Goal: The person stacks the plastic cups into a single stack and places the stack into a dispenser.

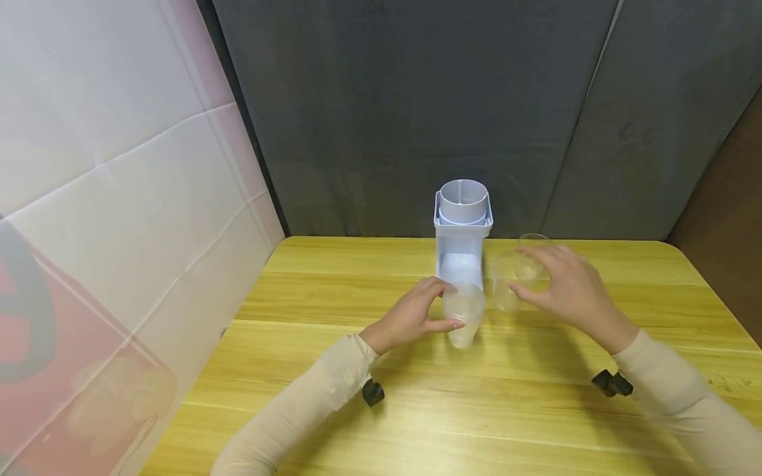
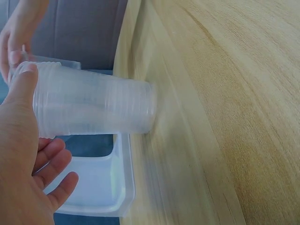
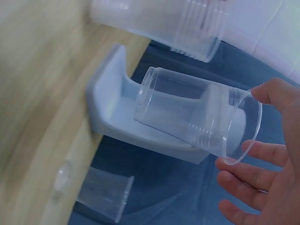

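A stack of clear plastic cups, nested in one another, is held between the thumb and fingers of my left hand. In the left wrist view the stack has its rims toward the palm and its base down at the wooden tabletop. My right hand pinches a single clear cup near its rim, base downward, to the right of the stack. Behind both hands stands a white plastic holder with a round tube at its top and an open front.
Another clear cup stands on the table near the back edge, partly behind my right hand in the head view. The yellow wooden table ends at a dark grey curtain. A pale printed sheet hangs at left.
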{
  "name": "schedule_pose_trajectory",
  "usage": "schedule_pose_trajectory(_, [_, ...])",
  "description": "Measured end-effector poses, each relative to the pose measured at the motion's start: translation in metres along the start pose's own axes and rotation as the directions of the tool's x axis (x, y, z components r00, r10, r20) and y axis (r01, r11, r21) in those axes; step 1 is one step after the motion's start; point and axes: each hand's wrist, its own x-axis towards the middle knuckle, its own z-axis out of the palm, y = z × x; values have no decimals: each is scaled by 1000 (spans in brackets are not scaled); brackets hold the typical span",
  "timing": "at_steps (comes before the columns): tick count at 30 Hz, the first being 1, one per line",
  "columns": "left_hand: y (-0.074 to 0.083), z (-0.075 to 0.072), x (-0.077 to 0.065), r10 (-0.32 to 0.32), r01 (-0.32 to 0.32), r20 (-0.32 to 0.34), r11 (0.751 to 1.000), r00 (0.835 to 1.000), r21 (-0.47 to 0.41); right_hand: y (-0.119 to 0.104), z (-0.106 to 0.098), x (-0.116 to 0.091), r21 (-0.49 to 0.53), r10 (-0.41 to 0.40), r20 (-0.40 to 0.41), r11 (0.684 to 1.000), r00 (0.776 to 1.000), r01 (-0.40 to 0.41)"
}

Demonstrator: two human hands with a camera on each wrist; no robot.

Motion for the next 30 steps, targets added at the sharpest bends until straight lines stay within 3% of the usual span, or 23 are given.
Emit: schedule_pose_trajectory(30, [-1,2,3,12,-12,0,999,1000,-33,-24,-26,22,38,-103,-122,993,987,108])
